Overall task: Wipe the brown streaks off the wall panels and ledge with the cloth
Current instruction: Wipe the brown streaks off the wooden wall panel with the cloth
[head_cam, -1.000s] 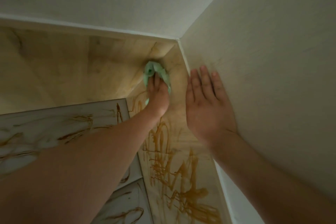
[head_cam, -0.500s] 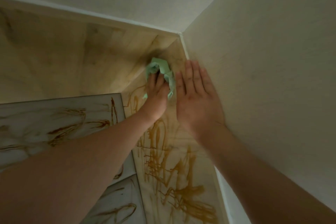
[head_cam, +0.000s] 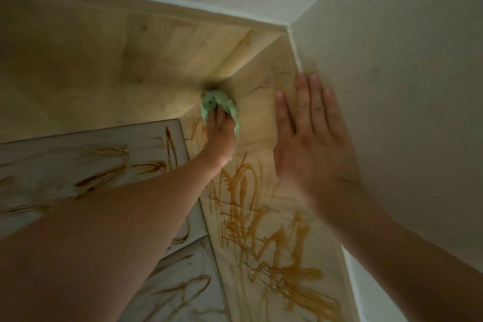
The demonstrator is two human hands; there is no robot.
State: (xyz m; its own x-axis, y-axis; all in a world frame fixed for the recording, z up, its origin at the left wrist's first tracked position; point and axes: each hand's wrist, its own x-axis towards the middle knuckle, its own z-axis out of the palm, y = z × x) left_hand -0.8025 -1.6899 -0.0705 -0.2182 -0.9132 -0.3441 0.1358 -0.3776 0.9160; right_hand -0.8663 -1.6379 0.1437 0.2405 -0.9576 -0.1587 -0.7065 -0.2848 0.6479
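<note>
Brown streaks (head_cam: pixel 274 256) lie thickest nearest the camera, scribbled densely over the lower part of the wood-grain panel (head_cam: pixel 261 125). More of them cross the white marbled panels (head_cam: pixel 86 164) on the left, partly hidden behind the left forearm. None of this near area looks wiped yet.

Further up, the right hand (head_cam: pixel 311 143) is flat, its fingers straight and close together, and it holds nothing. It seems to lean where the wood-grain panel meets the plain wall (head_cam: pixel 392 86), most likely as a brace.

Furthest away, the left hand (head_cam: pixel 220 136) has its fingers buried in the bunched green cloth (head_cam: pixel 219 104). It appears to grip the cloth while pushing it into the inner corner where the panels meet. The wood around the cloth looks nearly free of marks, with only faint traces just below the hand.

The step in hand, then, is scrubbing the top corner, and by my reckoning the task is at an early stage. The next move calls for drawing the cloth down the wood-grain panel with firm, overlapping strokes through the heavy scribbles. The cloth may need turning to a clean face, since thick marks could smear rather than lift. The marbled panels would follow.
</note>
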